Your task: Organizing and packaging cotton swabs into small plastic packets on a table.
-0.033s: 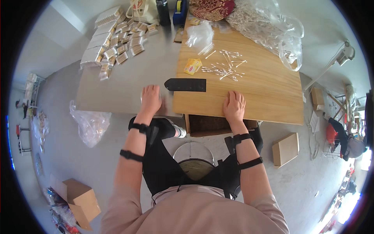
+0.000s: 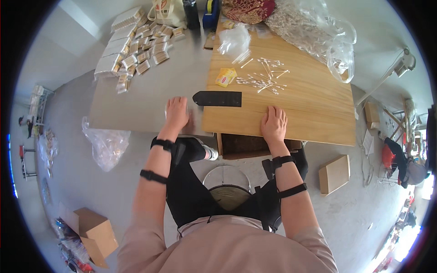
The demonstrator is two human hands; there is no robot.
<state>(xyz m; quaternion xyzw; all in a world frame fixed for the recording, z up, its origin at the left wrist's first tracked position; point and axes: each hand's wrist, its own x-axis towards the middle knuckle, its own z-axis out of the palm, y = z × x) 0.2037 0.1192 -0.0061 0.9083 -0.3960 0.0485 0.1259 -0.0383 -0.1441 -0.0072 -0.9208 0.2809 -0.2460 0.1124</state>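
My left hand (image 2: 177, 113) rests on the near part of the grey metal table (image 2: 132, 107), its fingers pointing away from me and holding nothing. On the wooden board (image 2: 314, 111), close to its front edge, my right hand (image 2: 274, 123) lies palm down with nothing in it. Between the hands and a little beyond them, a flat black strip (image 2: 218, 98) with a pointed left end lies across the seam of the two surfaces. Farther back on the board are loose cotton swabs (image 2: 261, 83), small yellow cards (image 2: 226, 77) and a heap of clear plastic bags (image 2: 234, 42).
Packed bundles of swabs (image 2: 148, 48) spread over the far left. A dark bottle (image 2: 191, 14) and blue tape dispenser (image 2: 210, 14) stand at the back. Far right sits a big clear bag of swabs (image 2: 300, 29). Below the board is an open drawer (image 2: 243, 146); cardboard boxes (image 2: 334, 174) stand on the floor.
The fingers of my left hand have shifted very slightly forward. My right hand and the things on the table stay as they were.
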